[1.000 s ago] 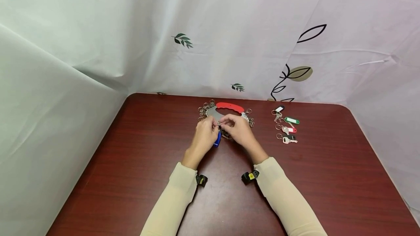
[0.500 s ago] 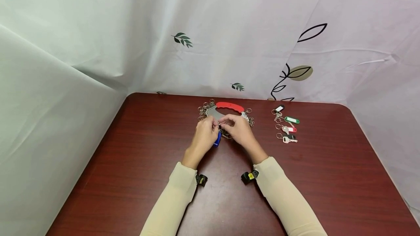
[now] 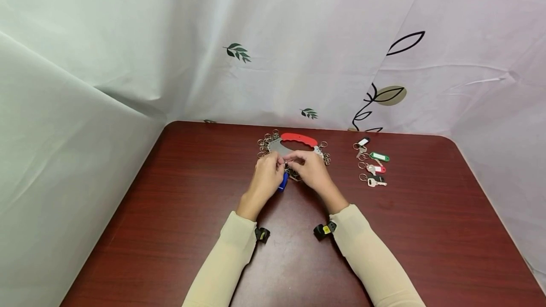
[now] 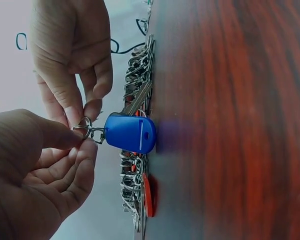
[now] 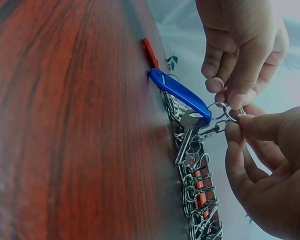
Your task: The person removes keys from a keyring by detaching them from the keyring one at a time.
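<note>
Just in front of a metal key rack, both hands meet at a small split ring [image 4: 84, 128]. My left hand [image 3: 265, 175] pinches this ring between thumb and fingers. From the other side, my right hand [image 3: 312, 169] pinches at the same ring with thumb and forefinger. A blue key tag [image 5: 182, 95] hangs below the fingers together with a silver key [image 4: 139, 100]. The rack has a red handle [image 3: 299, 139], a grey plate [image 3: 278, 146] and many small clips and rings [image 5: 200, 190] along its edge. My hands hide its near middle in the head view.
To the right on the brown table [image 3: 426, 231] lie several tagged keys in a column: a dark tag [image 3: 363, 141], a green tag [image 3: 379, 156], a red tag [image 3: 378, 169] and a black tag [image 3: 379, 178]. White curtain [image 3: 298, 51] hangs behind and at both sides.
Both hands stay in nearly the same place. Their fingertips shift slightly at the ring, and the blue tag stays hanging below them.
</note>
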Motion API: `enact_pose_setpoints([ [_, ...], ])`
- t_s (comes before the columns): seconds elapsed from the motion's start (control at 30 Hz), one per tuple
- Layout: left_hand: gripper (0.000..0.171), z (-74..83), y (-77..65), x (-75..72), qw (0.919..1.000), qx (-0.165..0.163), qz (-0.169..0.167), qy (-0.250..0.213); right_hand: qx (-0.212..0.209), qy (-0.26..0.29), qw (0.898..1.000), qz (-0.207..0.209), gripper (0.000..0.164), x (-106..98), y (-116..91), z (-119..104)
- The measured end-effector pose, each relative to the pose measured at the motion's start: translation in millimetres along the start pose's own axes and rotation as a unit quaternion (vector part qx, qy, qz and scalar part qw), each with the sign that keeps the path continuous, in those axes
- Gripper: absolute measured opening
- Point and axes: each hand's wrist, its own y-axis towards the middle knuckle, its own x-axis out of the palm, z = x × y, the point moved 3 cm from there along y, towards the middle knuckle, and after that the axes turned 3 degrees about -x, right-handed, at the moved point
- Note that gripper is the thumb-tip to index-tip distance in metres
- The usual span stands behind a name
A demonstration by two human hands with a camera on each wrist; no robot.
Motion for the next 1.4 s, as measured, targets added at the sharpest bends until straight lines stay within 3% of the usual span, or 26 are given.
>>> enact_pose_setpoints([
  [0.23,0.007,0.2,0.8,0.9,0.9999,0.003,-0.006,-0.008,-0.003,0.001,1.000,0.005,0.014,0.0,-0.4,-0.3],
  [0.57,0.007,-1.3,1.5,0.1,0.9991,-0.041,-0.001,-0.012,0.011,0.046,0.999,-0.010,0.015,2.9,-0.5,-0.9],
  [0.77,0.005,-1.1,2.2,-1.2,0.9997,-0.017,0.012,-0.016,0.005,0.020,1.000,-0.005,0.008,1.5,-0.2,-1.0],
  [0.97,0.014,-0.6,3.4,-0.9,0.9995,0.012,-0.012,-0.025,-0.013,-0.005,1.000,-0.007,0.008,-0.6,0.2,0.1],
  [1.1,0.017,-1.5,3.8,-0.1,0.9991,0.009,-0.017,-0.037,-0.008,-0.008,1.000,-0.006,0.007,-1.5,-0.1,0.9],
  [1.4,0.012,-4.0,3.9,-0.8,0.9995,-0.002,0.005,-0.031,-0.033,-0.029,0.999,-0.007,0.005,-2.2,-1.3,-2.8],
])
